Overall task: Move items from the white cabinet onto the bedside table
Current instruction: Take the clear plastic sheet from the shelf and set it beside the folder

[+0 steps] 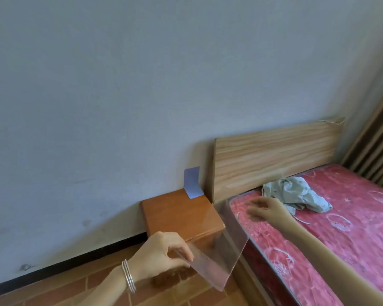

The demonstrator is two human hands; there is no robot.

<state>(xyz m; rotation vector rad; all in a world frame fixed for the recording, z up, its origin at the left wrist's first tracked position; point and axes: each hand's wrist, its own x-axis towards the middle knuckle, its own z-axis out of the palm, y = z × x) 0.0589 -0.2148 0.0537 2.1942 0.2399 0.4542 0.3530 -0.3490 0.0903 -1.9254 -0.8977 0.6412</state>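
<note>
My left hand pinches the lower edge of a clear L-shaped acrylic stand, held in the air in front of the orange-brown bedside table. My right hand reaches to the stand's upper edge with its fingers spread over the mattress corner; whether it grips the edge I cannot tell. A blue L-shaped bookend stands at the table's back edge against the wall. The white cabinet is out of view.
A bed with a red patterned mattress and a wooden headboard fills the right side. A crumpled pale green cloth lies on the mattress. The grey wall is behind, with brick-patterned floor below.
</note>
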